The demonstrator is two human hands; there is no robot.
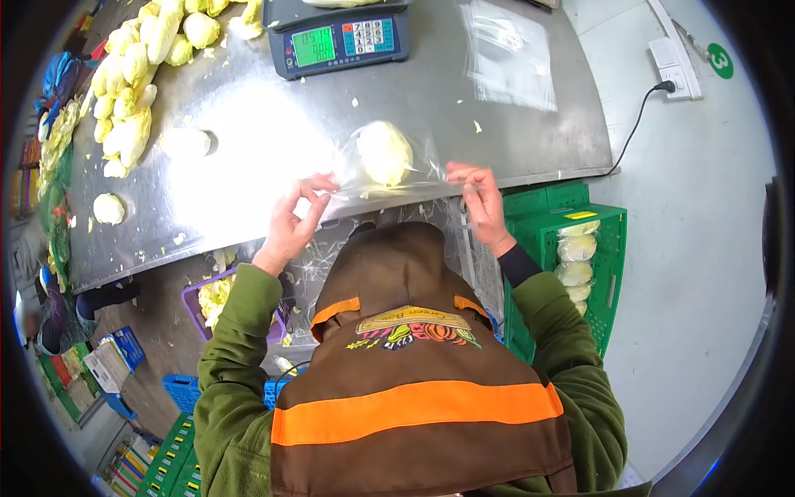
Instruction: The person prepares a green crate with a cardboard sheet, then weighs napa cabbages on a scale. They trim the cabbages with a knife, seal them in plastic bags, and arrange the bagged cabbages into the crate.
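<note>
A pale napa cabbage [385, 153] lies inside a clear plastic bag [428, 157] near the front edge of the steel table. My left hand [294, 219] pinches the bag's near left corner between thumb and fingers. On the opposite side, my right hand [482, 203] grips the right corner, so the bag's near edge stretches between both hands. Beyond the bag stands a digital scale [339, 48] with a lit green display; something pale rests on its pan, cut off by the frame. Flat clear bags [512, 62] lie to the right of the scale.
Loose napa cabbages [124, 91] are heaped at the table's back left. Two single cabbages lie nearer. A green crate [613, 286] with bagged cabbages [575, 269] stands at right, a purple crate [192, 305] of leaves below left. A black cord [638, 124] hangs beside the table.
</note>
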